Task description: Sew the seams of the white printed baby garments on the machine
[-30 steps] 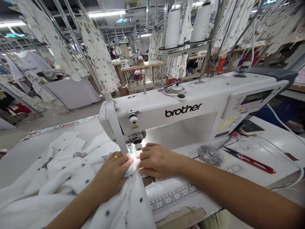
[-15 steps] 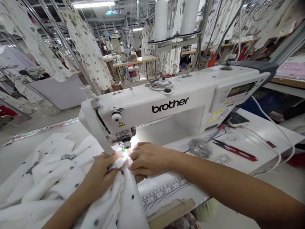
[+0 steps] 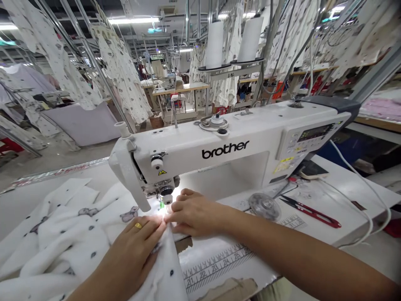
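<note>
Printed white fabric (image 3: 62, 234) bunched before Brother sewing machine (image 3: 219, 159), stitching progress hidden; left hand (image 3: 133, 246) half-closed, pressing cloth; right hand (image 3: 196, 213) lightly curled at fabric edge, grip unclear

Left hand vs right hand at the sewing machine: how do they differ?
The left hand wears a gold ring; the right hand shows none. The left hand lies on the white spotted fabric; the right hand sits nearer the sewing machine head. Both are bare and palm-down, fingertips close together at the fabric.
</note>
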{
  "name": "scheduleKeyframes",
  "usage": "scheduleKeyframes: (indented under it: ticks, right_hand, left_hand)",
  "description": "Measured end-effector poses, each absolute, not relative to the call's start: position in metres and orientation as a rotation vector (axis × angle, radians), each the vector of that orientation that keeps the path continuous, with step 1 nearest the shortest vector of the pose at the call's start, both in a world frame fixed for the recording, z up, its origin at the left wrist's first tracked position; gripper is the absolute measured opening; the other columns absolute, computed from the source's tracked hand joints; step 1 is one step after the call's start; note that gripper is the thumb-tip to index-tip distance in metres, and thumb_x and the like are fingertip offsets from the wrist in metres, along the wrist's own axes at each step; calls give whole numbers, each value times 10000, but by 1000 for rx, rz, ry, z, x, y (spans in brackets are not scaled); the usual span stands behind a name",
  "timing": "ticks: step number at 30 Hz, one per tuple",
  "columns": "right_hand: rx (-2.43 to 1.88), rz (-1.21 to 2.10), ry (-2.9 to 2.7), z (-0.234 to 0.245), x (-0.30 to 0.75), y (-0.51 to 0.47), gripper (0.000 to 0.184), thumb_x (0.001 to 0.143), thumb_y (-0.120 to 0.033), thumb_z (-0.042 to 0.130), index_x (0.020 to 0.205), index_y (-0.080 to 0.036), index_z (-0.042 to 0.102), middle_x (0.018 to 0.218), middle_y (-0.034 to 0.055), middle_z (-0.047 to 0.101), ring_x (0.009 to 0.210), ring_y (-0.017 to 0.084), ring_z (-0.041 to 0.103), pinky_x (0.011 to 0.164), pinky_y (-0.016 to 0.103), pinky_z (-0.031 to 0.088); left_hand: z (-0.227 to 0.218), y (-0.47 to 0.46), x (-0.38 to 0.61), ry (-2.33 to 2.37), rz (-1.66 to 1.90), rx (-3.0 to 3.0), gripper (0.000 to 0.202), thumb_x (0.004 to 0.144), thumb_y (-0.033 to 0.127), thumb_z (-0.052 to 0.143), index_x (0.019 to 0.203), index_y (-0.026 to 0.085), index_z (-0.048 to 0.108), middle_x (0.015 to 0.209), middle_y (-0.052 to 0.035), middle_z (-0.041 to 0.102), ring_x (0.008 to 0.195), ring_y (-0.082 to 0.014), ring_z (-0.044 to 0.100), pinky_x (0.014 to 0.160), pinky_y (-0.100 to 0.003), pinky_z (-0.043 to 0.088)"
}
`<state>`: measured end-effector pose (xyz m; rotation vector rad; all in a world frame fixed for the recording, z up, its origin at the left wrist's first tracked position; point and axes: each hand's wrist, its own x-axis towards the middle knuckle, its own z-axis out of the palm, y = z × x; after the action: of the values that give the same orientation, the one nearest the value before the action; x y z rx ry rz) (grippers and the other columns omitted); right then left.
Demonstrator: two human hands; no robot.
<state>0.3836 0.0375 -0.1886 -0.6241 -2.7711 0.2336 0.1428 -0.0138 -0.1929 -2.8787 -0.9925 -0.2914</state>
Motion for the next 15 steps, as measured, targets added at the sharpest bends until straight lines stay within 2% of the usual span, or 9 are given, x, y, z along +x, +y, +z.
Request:
scheduleKeyframes:
  ticks: [3,9,15]
  right_hand:
    - [-717,242,-2758,-189,381,36,191,957,-318,582,1103,-221,658,943,17,642,958,179,533,968,342,334]
    - [-827,170,-2719,-195,380,38,378,949,-457,578,1209,-184,589,1054,65,609,983,216,493,962,384,344]
    - [-770,144,-2710,-199,379,47,279,981,-401,537,1118,-186,648,972,52,639,942,192,532,950,349,359]
  left_hand:
    - [-195,-10,142,-989,-296,-2835,482,853,122,504,1326,217,524,1221,-66,640,1112,-249,589,975,-407,477]
    - [-200,9,138,-1110,-332,-2798,405,897,155,472,1282,234,571,1200,-70,674,1091,-257,625,965,-428,483]
    - [-200,13,140,-1150,-366,-2814,354,916,197,479,1252,200,589,1210,-89,671,1134,-282,609,961,-455,481]
